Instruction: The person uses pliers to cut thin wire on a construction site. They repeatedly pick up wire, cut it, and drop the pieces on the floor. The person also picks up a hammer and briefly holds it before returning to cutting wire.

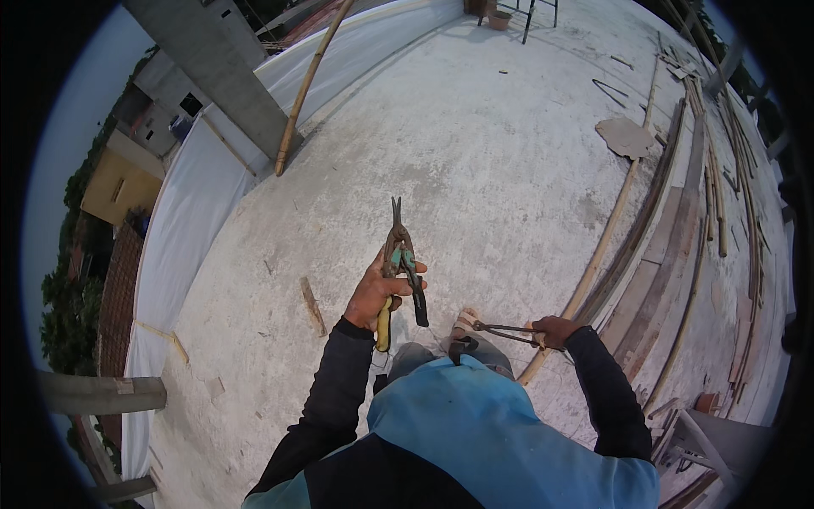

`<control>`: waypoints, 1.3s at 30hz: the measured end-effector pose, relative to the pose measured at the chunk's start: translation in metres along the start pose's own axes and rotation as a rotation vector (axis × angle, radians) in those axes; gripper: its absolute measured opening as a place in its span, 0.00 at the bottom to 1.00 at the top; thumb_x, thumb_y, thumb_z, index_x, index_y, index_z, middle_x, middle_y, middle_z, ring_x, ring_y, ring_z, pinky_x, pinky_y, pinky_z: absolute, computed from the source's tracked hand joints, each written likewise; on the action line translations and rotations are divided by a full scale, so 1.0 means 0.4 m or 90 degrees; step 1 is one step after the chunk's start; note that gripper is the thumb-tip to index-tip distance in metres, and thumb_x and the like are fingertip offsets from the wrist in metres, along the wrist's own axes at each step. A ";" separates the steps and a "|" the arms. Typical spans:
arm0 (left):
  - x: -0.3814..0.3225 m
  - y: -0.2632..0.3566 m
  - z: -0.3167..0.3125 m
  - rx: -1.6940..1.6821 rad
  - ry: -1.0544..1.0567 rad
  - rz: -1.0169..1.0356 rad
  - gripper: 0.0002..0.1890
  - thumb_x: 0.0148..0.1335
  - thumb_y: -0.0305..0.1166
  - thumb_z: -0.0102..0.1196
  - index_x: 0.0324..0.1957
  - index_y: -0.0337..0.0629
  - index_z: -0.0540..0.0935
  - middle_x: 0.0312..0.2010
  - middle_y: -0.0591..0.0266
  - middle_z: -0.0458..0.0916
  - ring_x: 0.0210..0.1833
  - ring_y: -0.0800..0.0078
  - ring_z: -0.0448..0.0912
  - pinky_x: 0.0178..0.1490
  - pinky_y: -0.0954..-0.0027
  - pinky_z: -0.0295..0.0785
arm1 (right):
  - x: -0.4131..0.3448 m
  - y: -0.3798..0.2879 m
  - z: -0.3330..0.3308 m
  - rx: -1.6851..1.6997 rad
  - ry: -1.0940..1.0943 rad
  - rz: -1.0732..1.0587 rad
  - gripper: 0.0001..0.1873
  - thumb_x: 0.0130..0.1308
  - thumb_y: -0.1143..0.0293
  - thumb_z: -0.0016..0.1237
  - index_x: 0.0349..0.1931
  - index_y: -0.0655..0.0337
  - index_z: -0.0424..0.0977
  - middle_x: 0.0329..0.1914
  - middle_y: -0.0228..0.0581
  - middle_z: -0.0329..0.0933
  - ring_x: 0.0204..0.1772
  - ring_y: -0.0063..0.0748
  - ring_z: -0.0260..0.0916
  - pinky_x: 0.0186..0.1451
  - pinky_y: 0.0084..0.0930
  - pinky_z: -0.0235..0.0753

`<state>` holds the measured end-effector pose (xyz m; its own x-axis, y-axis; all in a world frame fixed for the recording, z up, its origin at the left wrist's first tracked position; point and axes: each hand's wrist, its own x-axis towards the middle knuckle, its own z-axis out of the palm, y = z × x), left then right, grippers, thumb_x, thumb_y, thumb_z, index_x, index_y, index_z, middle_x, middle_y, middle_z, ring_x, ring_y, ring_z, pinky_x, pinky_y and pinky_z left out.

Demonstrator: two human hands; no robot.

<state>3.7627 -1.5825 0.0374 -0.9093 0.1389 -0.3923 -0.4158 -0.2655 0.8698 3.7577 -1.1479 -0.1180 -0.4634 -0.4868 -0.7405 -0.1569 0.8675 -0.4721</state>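
Observation:
My left hand (pixel 372 294) holds a pair of aviation snips (pixel 399 245) upright in front of me, blades pointing away and slightly apart. The snips have one yellow grip and one black grip, with green near the pivot. On the right, my right hand (pixel 554 332) is closed around the long thin handles of metal pincers (pixel 509 332), whose head points left, towards my sandalled foot (pixel 466 321). Thin wire shows near my legs, partly hidden by my shirt. The two tools are apart from each other.
Bamboo poles (pixel 610 235) and wooden boards (pixel 661 280) lie along the right. A wood scrap (pixel 313 306) is on the concrete floor (pixel 407 146) at left. White sheeting (pixel 191 203) lines the left edge, near a concrete column (pixel 222 76) and a leaning bamboo pole (pixel 311 83).

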 end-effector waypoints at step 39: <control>1.935 0.832 0.225 -0.177 -0.322 -0.204 0.40 0.57 0.14 0.48 0.74 0.44 0.61 0.58 0.39 0.79 0.56 0.42 0.86 0.16 0.81 0.67 | 0.668 0.034 -1.763 0.129 0.848 -0.221 0.17 0.66 0.83 0.53 0.55 0.65 0.75 0.44 0.54 0.82 0.43 0.59 0.83 0.43 0.43 0.82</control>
<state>2.9221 -1.4776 0.0502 -0.6482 0.6652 -0.3706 -0.7148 -0.3637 0.5973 3.0165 -1.1938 0.0150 -0.9177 -0.1087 0.3822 -0.3592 0.6380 -0.6812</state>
